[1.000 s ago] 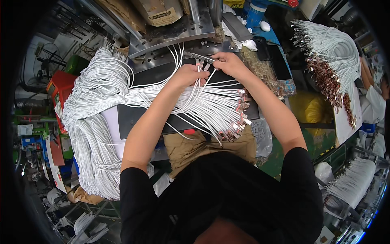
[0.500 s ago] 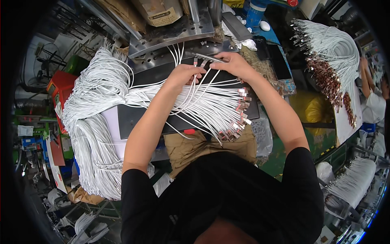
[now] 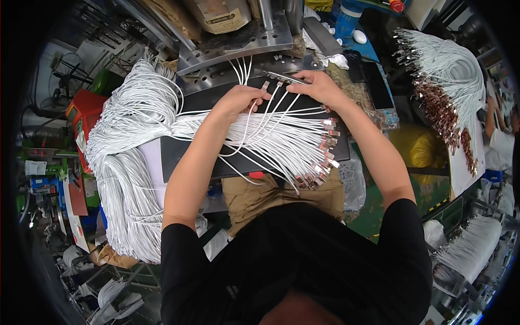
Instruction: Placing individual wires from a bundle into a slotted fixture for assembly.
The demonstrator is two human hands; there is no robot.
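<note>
My left hand (image 3: 242,101) is closed in a pinch on a white cable, its metal plug (image 3: 265,85) showing just past my fingertips. Opposite it, my right hand (image 3: 319,89) grips a narrow metal bar (image 3: 280,77) between thumb and fingers. Several white cables run down from the bar, one with its plug (image 3: 279,84) at the bar's edge. Below both hands a fanned bundle of white cables (image 3: 260,132) lies across a black board (image 3: 173,157). The metal plugs (image 3: 329,142) of that bundle point right, some with reddish parts.
A steel press (image 3: 238,46) with posts stands beyond my hands, with a few cables coming from under its plate. Large coils of white cable (image 3: 135,103) are heaped at left. A blue bottle (image 3: 346,24) and a dark phone-like slab (image 3: 377,84) are at far right.
My left hand has drawn slightly left, away from the bar, still pinching the cable. My right hand stays on the bar. The whole view has shifted a little.
</note>
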